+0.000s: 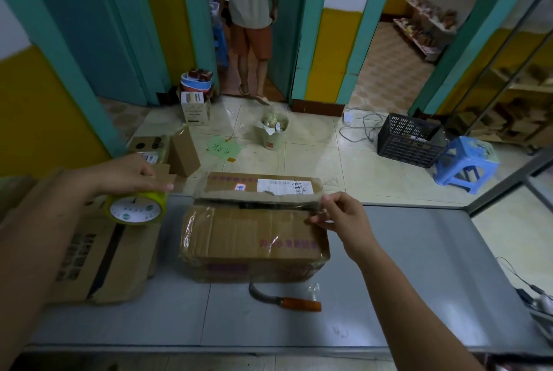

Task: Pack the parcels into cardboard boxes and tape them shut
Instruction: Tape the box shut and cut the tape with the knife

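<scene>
A brown taped cardboard box (254, 239) sits mid grey metal table (419, 251). At its 6 o'clock lies a curved orange-handled knife (287, 300); at 9 o'clock, flattened brown cardboard cartons (98, 257) under the yellow-green tape roll (136, 206) gripped by the left hand (128, 174). The right hand (341, 215) pinches the box's 2 o'clock corner.

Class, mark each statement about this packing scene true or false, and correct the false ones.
1. The left hand holds a roll of tape. True.
2. The knife lies on top of the box. False: the knife lies on the table, in front of the box.
3. The right hand pinches at the box's far right corner. True.
4. The blue stool stands on the table. False: the stool stands on the floor.
</scene>
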`<action>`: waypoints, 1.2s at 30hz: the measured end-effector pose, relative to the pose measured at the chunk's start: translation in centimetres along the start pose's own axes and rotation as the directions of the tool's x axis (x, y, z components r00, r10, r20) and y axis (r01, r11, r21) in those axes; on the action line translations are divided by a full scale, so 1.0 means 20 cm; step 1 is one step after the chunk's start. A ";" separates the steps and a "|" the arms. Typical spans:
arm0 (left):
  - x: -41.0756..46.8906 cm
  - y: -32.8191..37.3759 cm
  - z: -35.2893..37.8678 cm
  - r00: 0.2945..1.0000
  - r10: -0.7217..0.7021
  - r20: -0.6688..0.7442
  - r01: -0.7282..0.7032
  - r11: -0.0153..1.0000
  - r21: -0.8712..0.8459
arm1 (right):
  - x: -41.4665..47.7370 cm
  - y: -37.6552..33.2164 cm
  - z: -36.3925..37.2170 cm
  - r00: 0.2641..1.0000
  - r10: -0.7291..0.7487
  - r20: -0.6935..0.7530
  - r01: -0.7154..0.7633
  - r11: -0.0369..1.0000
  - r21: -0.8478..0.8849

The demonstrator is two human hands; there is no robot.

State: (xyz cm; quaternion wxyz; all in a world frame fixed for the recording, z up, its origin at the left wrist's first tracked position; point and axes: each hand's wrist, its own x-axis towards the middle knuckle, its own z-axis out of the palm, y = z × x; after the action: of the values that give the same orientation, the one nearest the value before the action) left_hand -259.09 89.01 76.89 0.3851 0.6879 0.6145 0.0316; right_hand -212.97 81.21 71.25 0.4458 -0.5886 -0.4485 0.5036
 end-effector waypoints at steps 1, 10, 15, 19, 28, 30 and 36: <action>0.00 0.00 0.00 1.000 0.001 -0.001 -0.001 1.000 -0.009 | 0.00 0.00 0.00 1.000 0.011 -0.013 -0.011 1.000 -0.001; -0.01 0.00 -0.01 1.000 -0.022 0.016 0.022 1.000 -0.004 | 0.06 -0.01 0.03 0.984 0.154 -0.089 -0.155 0.988 -0.008; 0.01 -0.01 0.01 0.998 -0.046 0.032 0.045 0.999 0.011 | 0.11 -0.01 0.00 0.974 0.215 -0.074 -0.216 0.976 -0.008; 0.06 0.01 0.04 0.998 -0.052 0.043 0.052 0.999 0.010 | 0.11 0.03 -0.02 0.966 0.241 -0.096 -0.238 0.970 0.041; 0.13 0.07 0.10 0.997 -0.044 0.069 0.041 0.998 0.052 | 0.10 0.08 -0.03 0.962 0.240 -0.133 -0.214 0.959 0.184; 0.13 0.07 0.10 0.996 -0.047 0.078 0.043 0.998 0.052 | 0.10 0.09 -0.03 0.962 0.233 -0.145 -0.205 0.961 0.185; 0.16 0.06 0.13 0.995 -0.073 0.068 0.068 0.995 0.077 | 0.09 0.10 -0.03 0.955 0.249 -0.163 -0.217 0.957 0.191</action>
State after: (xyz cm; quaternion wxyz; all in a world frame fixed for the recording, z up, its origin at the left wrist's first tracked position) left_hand -255.98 90.59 74.30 0.3816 0.6803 0.6250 -0.0294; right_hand -212.00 82.61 68.94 0.4720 -0.6413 -0.2873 0.5324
